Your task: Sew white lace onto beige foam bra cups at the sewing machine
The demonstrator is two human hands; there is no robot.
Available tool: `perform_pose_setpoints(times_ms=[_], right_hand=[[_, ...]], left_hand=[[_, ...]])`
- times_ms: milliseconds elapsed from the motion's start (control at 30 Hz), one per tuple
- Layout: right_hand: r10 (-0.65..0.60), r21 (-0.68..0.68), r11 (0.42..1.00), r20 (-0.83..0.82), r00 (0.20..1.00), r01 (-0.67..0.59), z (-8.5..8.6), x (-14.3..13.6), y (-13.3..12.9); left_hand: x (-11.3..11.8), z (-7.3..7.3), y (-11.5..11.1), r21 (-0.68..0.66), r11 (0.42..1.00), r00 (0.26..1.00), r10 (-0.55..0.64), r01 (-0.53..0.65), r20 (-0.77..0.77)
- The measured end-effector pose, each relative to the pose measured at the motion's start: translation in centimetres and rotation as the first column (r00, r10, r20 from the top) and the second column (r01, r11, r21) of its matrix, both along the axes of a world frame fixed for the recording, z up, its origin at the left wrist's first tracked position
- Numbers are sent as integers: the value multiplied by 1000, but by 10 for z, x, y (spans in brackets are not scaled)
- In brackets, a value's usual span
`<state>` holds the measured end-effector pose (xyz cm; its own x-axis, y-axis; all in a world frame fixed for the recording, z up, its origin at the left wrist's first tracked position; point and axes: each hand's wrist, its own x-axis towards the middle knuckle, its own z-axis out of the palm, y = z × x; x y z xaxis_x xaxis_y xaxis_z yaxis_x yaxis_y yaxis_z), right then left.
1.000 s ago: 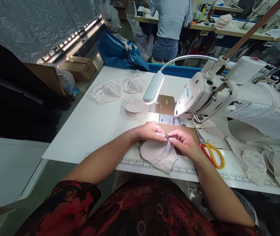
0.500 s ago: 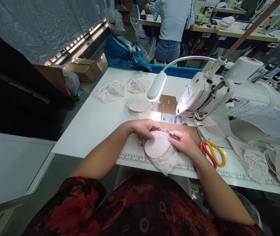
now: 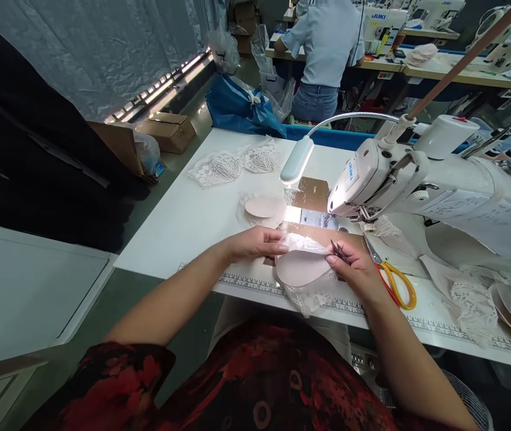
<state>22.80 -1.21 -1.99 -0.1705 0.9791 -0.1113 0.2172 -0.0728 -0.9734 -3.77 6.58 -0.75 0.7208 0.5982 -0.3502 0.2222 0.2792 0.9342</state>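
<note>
A pale pink bra cup with white lace along its edges lies at the front of the sewing table, its upper lace edge lifted and stretched between my hands. The left end of that edge is pinched in the fingers of my left hand. My right hand grips the right end between thumb and finger. Small dark thread snips also sit in the right hand, blades pointing up and left. Just right of that hand lie scissors with red and yellow handles, partly covered by it.
A white sewing machine stands at the right, with a lamp beside its head. Another cup and white lace pieces lie behind my left hand. More cut pieces are at the right. A person sits beyond the table.
My hands have moved apart, and the lace edge is now raised and drawn out between them. The snips have turned more upright in my right hand. The view has shifted slightly.
</note>
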Motion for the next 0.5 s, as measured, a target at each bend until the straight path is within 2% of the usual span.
perform_pose_setpoints(times_ms=[100, 200, 367, 500], right_hand=[[50, 13, 999, 69, 996, -51, -2, -1, -8], [107, 6, 994, 186, 977, -110, -6, 0, -17], [-29, -36, 999, 113, 993, 33, -9, 7, -22], [-51, -30, 998, 80, 996, 53, -7, 9, -20]], left_hand=[[23, -7, -10, -198, 973, 985, 142, -120, 100], [35, -9, -12, -260, 958, 973, 169, -124, 158], [38, -11, -12, -247, 968, 981, 95, -51, 171], [40, -14, -15, -159, 983, 989, 107, -90, 104]])
